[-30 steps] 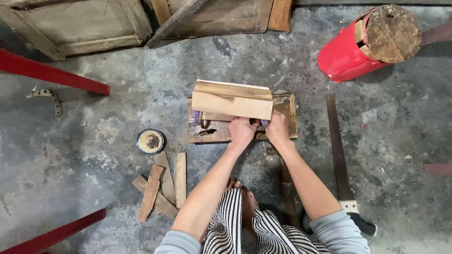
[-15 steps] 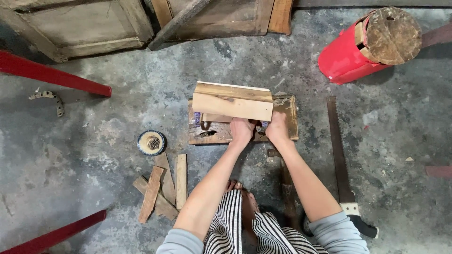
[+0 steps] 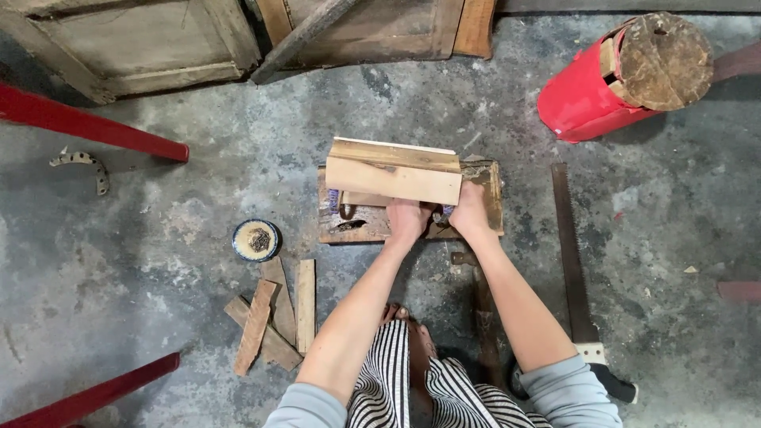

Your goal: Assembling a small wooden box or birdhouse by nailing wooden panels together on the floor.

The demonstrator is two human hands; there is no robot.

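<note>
Pale wooden plank assembly point(image 3: 394, 170) sits on a dark board point(image 3: 485, 208); your left hand point(image 3: 407, 222) and right hand point(image 3: 469, 212) clamp its near edge, steadying it.

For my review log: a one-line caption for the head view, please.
Both hands, left hand and right hand, grip a pale rectangular wooden block on a worn brown board.

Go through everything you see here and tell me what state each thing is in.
Plank: tilted on the board, held at its near edge.
Board: flat on the floor.
Left hand: gripping under the plank.
Right hand: gripping by the plank's right end.
Saw: lying flat.
Bowl: upright, open.
Red can: tipped over.
Scraps: piled loosely.
</note>
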